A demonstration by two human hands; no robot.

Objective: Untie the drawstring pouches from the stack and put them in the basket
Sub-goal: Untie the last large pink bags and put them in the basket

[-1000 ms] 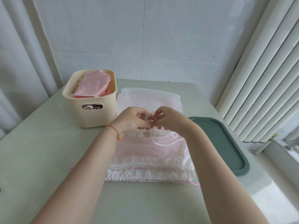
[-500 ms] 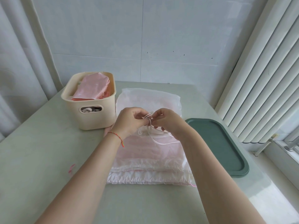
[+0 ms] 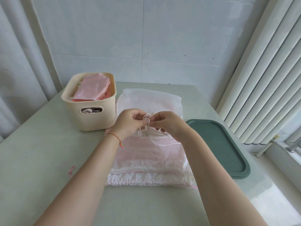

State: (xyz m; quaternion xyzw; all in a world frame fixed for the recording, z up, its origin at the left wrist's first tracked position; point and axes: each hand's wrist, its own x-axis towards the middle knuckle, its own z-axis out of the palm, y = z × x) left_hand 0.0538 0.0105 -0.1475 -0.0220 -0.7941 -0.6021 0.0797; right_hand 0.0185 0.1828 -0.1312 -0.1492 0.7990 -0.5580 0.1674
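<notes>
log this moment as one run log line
step: untying | left hand: pinches drawstring | right hand: pinches drawstring | pouch stack: on table | basket: holds pink pouches

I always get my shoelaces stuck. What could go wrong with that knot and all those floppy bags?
1. Both hands, left hand and right hand, pinch the white cord right at the knot. Pulling the wrong strand might tighten it.
2. The cord's loose loops trail over the stack of pouches, so lifting could drag the pouches underneath askew.
3. The basket already looks nearly full of pink pouches, so another may slide off the top.
</notes>
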